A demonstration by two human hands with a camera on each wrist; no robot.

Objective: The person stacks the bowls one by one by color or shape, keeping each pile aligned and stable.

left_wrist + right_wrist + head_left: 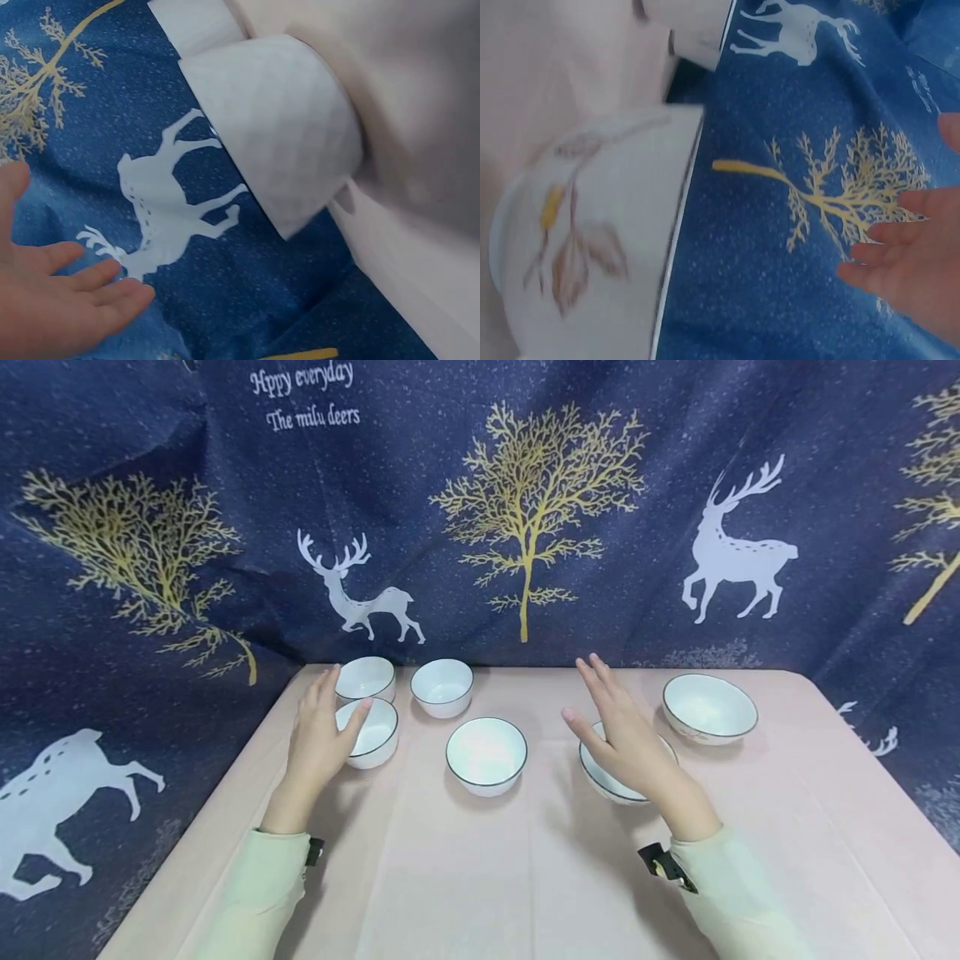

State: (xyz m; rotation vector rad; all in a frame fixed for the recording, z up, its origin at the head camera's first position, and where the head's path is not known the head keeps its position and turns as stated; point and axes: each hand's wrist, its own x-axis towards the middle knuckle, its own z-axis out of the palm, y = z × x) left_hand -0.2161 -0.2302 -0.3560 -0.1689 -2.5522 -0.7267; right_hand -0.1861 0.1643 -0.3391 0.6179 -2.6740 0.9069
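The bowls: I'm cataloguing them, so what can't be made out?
Head view: left side of the front-left bowl, behind the left hand.
Head view: part of the front-right bowl, behind the right hand.
Right wrist view: lower part of the patterned bowl, cut by the frame's bottom edge; its pattern is blurred.

The left forearm (251,902) and right forearm (746,893), both in pale green sleeves (277,860), reach forward. The left grip (318,739) is raised, fingers extended, thumb spread apart; the right grip (626,735) angles leftward, fingers extended, thumb apart too.
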